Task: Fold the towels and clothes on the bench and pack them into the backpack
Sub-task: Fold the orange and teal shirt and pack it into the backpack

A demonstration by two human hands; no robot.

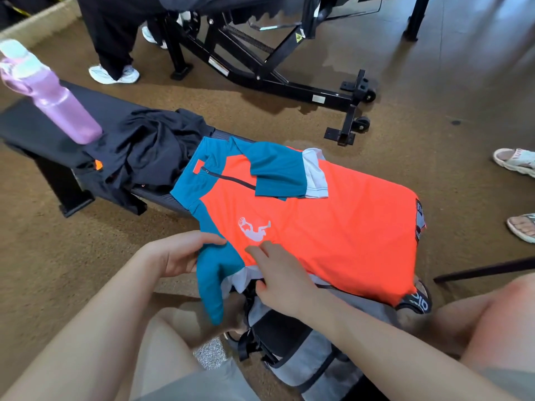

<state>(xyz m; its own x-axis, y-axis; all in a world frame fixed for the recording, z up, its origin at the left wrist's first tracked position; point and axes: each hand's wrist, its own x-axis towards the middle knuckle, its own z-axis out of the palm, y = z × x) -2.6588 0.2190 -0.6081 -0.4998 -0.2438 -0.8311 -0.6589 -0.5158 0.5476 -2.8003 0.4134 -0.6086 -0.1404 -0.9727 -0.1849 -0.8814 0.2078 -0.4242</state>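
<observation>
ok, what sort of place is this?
Probably a gym: a flat black padded bench holding an orange-and-teal sports shirt, a black steel adjustable weight bench behind it, and brown speckled rubber flooring.

No legible text; only a white figure logo on the orange shirt.

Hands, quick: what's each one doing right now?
Left hand: grips the teal sleeve of the orange and teal zip-neck shirt.
Right hand: open, fingers resting on that shirt.
</observation>
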